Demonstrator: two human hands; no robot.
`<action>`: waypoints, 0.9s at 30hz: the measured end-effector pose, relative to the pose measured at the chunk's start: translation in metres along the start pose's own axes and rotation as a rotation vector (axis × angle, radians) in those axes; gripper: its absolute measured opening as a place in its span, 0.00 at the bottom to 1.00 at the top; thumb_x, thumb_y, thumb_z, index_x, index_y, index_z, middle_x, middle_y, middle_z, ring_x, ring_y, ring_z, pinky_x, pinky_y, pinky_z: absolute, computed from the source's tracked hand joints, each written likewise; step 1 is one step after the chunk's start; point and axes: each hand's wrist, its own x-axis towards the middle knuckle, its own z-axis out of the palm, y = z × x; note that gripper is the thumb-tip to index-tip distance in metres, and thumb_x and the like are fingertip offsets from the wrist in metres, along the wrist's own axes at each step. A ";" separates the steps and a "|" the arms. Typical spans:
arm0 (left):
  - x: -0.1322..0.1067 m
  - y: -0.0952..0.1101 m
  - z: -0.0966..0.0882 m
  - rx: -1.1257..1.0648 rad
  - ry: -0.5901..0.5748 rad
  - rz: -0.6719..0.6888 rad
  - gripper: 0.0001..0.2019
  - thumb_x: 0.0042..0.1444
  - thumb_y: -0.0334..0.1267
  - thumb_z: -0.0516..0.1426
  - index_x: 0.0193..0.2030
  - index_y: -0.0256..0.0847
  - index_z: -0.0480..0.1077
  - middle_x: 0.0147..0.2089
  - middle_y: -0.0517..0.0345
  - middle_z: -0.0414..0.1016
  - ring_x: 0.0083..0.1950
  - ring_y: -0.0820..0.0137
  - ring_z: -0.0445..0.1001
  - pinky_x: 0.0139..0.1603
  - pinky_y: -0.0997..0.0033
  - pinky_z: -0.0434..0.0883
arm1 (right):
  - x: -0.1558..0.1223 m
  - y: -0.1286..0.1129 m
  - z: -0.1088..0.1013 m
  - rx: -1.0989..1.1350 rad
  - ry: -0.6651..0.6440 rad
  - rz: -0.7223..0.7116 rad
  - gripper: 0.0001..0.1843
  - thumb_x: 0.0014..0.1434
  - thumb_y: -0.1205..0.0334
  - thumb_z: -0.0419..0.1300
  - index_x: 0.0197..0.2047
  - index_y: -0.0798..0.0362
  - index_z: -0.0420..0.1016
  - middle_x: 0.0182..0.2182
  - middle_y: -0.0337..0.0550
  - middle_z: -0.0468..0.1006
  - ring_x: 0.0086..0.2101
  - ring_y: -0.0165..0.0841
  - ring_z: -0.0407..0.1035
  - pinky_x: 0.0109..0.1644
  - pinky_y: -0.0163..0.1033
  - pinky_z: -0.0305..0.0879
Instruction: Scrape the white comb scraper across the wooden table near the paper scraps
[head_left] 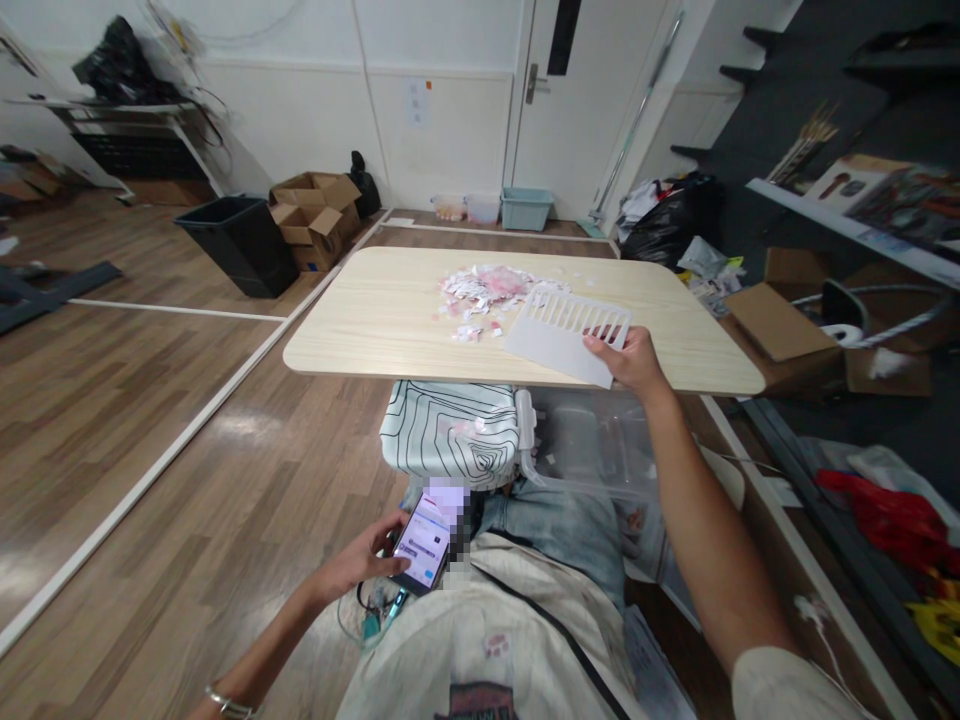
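Note:
My right hand point(632, 362) grips a flat white plastic scraper point(551, 343) with a slotted edge, resting on or just above the near side of a pale wooden table point(360, 325). Just beyond the scraper, a pile of small white and pink paper scraps point(491, 285) is spread on the tabletop, with a few loose bits around it. Low in front of my body, my left hand point(371, 553) is closed around a smartphone point(427, 535) with a lit screen. Part of the phone is blurred out by blocky pixels.
Under the near table edge sit a patterned cloth-covered stool point(450, 450) and a clear plastic bin point(592, 440). A black waste bin point(247, 245) and open cardboard boxes point(319, 215) stand on the left floor. To the right are another cardboard box point(784, 320) and shelving point(862, 225).

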 end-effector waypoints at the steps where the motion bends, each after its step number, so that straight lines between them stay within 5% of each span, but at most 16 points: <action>1: 0.000 0.000 0.000 -0.002 -0.002 0.003 0.22 0.52 0.46 0.72 0.51 0.44 0.74 0.48 0.54 0.78 0.54 0.55 0.74 0.57 0.59 0.69 | 0.000 0.000 0.000 0.001 0.001 -0.001 0.20 0.46 0.44 0.73 0.26 0.52 0.78 0.25 0.41 0.78 0.26 0.33 0.69 0.33 0.39 0.69; 16: -0.003 -0.012 -0.006 -0.090 -0.014 -0.015 0.15 0.60 0.42 0.66 0.53 0.44 0.75 0.53 0.54 0.77 0.59 0.54 0.71 0.62 0.57 0.66 | 0.000 0.002 0.000 0.003 -0.015 -0.011 0.19 0.48 0.47 0.71 0.24 0.54 0.76 0.21 0.38 0.73 0.24 0.29 0.62 0.29 0.35 0.61; 27: -0.004 -0.019 -0.009 -0.007 -0.080 0.004 0.27 0.54 0.41 0.70 0.59 0.47 0.68 0.54 0.54 0.74 0.59 0.54 0.70 0.66 0.55 0.63 | 0.000 0.005 0.000 0.000 -0.008 -0.024 0.18 0.48 0.46 0.71 0.26 0.55 0.79 0.24 0.41 0.78 0.26 0.32 0.68 0.30 0.36 0.65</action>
